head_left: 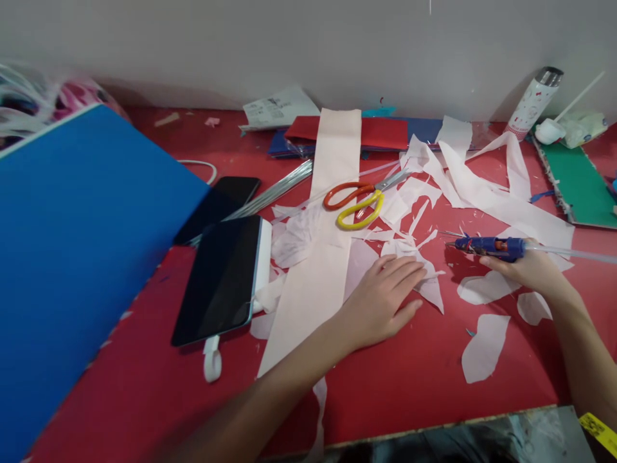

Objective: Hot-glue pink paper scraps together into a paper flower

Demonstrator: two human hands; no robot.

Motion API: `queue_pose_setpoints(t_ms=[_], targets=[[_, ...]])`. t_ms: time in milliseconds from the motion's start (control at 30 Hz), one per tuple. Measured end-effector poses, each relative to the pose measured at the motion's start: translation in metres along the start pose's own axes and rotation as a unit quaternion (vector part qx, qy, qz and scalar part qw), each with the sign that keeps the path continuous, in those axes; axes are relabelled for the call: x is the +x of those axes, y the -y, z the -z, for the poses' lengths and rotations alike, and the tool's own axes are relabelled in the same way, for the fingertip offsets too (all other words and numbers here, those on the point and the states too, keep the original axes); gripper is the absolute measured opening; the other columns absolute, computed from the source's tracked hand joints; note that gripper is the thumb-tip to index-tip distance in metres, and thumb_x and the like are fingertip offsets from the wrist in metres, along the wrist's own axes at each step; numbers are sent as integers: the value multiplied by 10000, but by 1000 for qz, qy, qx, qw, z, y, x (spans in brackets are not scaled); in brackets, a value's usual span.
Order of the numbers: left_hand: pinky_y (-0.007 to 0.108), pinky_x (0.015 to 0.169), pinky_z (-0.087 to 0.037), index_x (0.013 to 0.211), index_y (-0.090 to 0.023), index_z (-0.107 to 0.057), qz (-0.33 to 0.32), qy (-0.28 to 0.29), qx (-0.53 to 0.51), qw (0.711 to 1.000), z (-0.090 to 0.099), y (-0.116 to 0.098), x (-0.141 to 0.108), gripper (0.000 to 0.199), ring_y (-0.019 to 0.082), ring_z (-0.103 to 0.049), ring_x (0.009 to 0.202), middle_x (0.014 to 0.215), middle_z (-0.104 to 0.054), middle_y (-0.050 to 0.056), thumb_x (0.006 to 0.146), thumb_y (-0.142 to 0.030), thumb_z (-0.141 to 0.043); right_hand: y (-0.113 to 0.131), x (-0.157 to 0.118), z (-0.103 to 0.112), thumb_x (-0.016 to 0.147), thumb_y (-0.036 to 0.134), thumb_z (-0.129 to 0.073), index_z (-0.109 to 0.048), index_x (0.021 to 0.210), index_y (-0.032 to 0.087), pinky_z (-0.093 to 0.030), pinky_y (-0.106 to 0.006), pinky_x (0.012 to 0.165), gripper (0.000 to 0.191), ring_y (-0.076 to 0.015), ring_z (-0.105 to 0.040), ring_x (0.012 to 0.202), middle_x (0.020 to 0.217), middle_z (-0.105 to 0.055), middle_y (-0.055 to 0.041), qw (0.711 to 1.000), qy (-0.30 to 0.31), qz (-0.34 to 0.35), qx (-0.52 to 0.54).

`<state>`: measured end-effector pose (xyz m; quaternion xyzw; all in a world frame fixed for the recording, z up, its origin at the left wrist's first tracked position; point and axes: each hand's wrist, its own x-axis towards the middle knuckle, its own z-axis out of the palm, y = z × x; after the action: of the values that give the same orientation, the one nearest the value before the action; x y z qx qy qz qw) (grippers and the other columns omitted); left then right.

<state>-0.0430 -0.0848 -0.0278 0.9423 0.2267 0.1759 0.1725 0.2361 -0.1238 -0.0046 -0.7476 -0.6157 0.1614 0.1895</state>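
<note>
Head view: the left hand [383, 296] lies flat, fingers together, pressing a pink paper piece [430, 290] onto the red table [409, 379]. The right hand [527, 269] is wrapped around a blue glue gun [489, 245] — long axis horizontal, nozzle pointing left toward the paper, just beside it.

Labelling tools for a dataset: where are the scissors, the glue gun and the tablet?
scissors [359, 202], head view, on the handles.
glue gun [486, 245], head view, blue barrel.
tablet [219, 280], head view, dark screen.

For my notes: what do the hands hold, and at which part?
The right hand holds the blue glue gun at its rear body. The left hand holds nothing, lying flat on a pink paper scrap.
</note>
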Motion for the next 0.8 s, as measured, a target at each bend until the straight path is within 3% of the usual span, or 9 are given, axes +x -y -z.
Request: queue_pose_setpoints(t_ms=[433, 800], targets=[[485, 1097, -237, 1301, -113, -456, -45, 62, 53, 996, -1, -1, -4, 449, 253, -374, 1315, 1394, -454, 121, 905, -322, -426, 4, -1, 2, 694, 587, -602, -459, 484, 210, -320, -275, 443, 454, -125, -439, 431, 444, -475, 12, 1000, -2, 28, 10], [512, 1074, -247, 1261, -170, -514, -59, 80, 51, 994, 4, -3, -6, 394, 267, -362, 1323, 1417, -420, 132, 911, -338, -441, 5, -2, 2, 656, 632, -600, -392, 478, 212, -285, -264, 418, 501, -110, -377, 425, 440, -423, 21, 1000, 9, -15, 8]])
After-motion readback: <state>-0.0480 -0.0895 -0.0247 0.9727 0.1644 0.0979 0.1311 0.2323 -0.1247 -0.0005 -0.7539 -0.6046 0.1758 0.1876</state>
